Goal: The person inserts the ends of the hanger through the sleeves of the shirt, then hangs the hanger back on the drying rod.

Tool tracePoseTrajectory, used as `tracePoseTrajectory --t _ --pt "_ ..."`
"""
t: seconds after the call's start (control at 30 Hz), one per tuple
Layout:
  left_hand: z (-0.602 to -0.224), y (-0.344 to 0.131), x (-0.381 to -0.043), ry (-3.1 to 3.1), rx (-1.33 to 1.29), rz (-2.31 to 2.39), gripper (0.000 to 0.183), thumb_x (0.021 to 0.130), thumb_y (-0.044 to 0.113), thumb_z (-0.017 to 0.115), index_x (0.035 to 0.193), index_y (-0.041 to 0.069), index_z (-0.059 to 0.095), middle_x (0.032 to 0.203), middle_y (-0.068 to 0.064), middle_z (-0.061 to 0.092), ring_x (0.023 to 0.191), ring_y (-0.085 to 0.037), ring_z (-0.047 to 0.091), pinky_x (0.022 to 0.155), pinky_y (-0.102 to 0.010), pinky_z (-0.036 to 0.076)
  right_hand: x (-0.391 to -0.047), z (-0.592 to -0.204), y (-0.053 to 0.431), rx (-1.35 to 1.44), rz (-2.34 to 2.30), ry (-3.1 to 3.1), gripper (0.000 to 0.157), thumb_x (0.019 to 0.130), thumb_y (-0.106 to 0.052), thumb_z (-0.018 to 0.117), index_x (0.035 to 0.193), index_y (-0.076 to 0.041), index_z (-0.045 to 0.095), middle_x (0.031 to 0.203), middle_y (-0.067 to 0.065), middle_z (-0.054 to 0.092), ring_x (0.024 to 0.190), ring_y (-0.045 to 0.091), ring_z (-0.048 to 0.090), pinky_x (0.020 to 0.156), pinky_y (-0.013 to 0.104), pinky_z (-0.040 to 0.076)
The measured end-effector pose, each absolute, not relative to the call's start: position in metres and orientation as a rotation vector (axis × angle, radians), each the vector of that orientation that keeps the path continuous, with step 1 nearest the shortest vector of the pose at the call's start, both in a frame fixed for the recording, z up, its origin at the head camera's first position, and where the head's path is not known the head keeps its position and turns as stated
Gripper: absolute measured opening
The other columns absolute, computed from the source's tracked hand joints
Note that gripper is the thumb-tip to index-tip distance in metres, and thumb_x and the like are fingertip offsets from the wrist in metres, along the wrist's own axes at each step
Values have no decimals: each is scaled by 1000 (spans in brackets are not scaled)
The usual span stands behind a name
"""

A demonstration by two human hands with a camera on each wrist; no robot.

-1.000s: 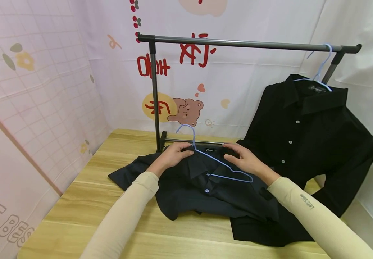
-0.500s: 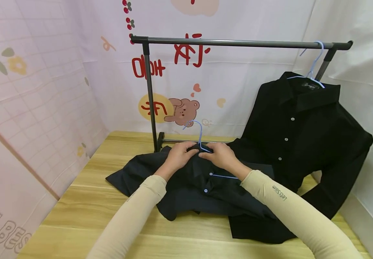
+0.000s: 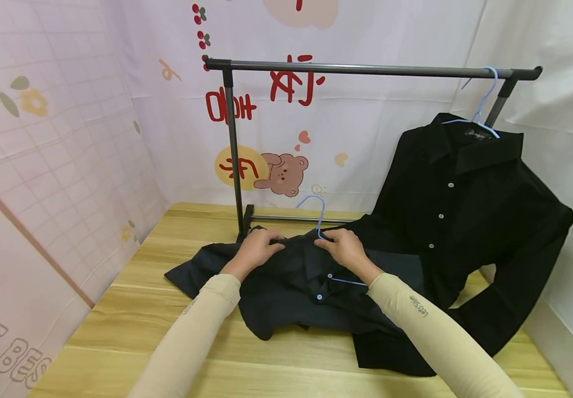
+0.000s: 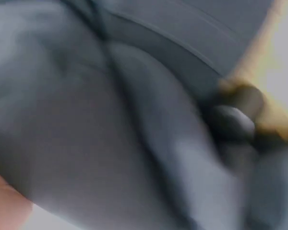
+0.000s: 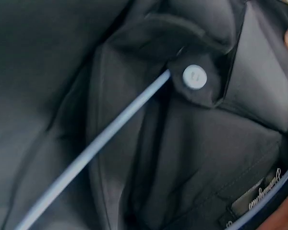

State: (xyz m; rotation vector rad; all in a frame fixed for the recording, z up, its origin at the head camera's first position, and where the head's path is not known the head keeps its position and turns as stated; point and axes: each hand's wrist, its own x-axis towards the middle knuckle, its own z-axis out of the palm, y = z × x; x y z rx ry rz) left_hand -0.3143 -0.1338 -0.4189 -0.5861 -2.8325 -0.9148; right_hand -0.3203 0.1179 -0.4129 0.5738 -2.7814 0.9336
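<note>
Desk (image 3: 266, 376), wood-topped: carries all below. Risk: cloth dragging if the loose shirt is pulled sideways.

Rack (image 3: 366, 68), dark metal: stands along the desk's far edge. Its left foot is close behind the loose shirt; lifted cloth could snag there.

Hung shirt (image 3: 490, 188), black: hangs from the rail near the desk's right edge, lower part reaching the desktop. The boundary with the loose shirt is hard to make out; the wrong layer could be caught up.

Loose shirt (image 3: 286, 312), black: lies mid-desk, toward the far edge, collar away from the near edge. Its crumpled front could fold over the opening and block the hanger.

Hanger (image 3: 323, 210), blue: hook upright above the collar, lower bar showing across the shirt front. If tilted, a shoulder could slip out of the neck opening.

Right hand (image 3: 346, 249): pinches the collar beside the hanger's neck. A loosened hold would likely let the hook topple.

Left hand (image 3: 256, 249): at the shirt's left shoulder, fingers bent; whether cloth is pinched cannot be told. A weak hold could leave that shoulder unseated.

Button (image 5: 195, 77), pale: beside the bar, apparently fastened; the bar may jam beneath it.
</note>
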Motion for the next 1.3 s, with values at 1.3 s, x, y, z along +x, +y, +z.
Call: tracePoseTrajectory --t 1.3 --pt "-375 -316 -282 -2874 -302 -1268 30 100 31 62 96 1 58 74 0 46 65 -14 45 62 -29 38 -334 -407 170 417 1147 -2764 37 98 -30 65 122 -2 70 79 11 59 77 23 55 66 33 42"
